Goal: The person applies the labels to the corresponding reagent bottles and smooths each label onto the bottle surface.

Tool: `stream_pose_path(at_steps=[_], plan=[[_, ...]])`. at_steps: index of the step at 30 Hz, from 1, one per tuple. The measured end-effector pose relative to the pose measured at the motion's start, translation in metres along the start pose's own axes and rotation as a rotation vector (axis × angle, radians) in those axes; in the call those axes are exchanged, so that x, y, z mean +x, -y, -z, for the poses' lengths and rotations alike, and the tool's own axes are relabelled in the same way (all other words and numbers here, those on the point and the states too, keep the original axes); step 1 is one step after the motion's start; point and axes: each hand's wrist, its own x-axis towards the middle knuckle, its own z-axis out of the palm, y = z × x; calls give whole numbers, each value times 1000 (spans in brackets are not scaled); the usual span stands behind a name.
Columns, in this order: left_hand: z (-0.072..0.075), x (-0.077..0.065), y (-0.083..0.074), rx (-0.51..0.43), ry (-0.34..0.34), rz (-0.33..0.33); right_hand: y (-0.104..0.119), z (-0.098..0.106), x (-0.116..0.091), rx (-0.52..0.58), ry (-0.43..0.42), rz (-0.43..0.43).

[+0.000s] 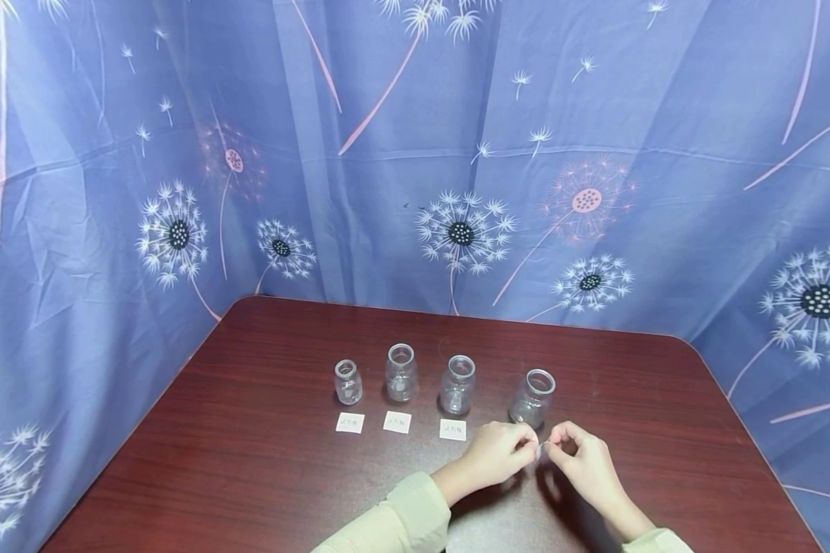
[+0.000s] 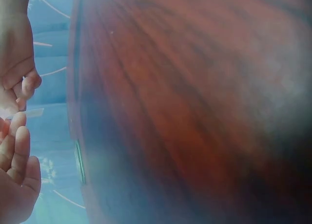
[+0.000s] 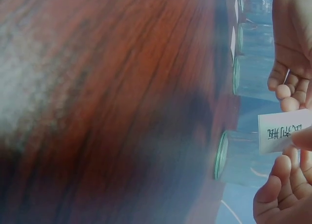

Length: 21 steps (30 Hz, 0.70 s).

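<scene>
Close together at the front of the right-hand glass jar (image 1: pixel 532 399), both hands hold a small white paper label (image 3: pixel 273 134) with handwritten characters. The left hand (image 1: pixel 494 455) pinches one side of it with thumb and fingertips. From the other side, the right hand (image 1: pixel 588 465) pinches it, its thumb lying over the paper in the right wrist view. Seen from the left wrist, the label is only a thin pale strip (image 2: pixel 34 113) between the fingers. Three more open glass jars, a small one (image 1: pixel 348 388), a taller one (image 1: pixel 401 378) and another (image 1: pixel 458 390), stand in a row to the left.
In front of the three left jars lie white labels, one each: left (image 1: pixel 350 422), middle (image 1: pixel 397 422) and right (image 1: pixel 453 429). Everything stands on a dark red wooden table (image 1: pixel 249 430). A blue dandelion-patterned curtain (image 1: pixel 360 192) hangs behind and beside it.
</scene>
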Motion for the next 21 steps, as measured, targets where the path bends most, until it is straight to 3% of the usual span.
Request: stream_pose_path(at_steps=[12, 21], plan=[[0, -1, -2, -51, 13, 53, -2, 1, 0, 82, 3, 65], [-2, -2, -1, -199, -5, 200, -4, 3, 0, 114, -31, 105]])
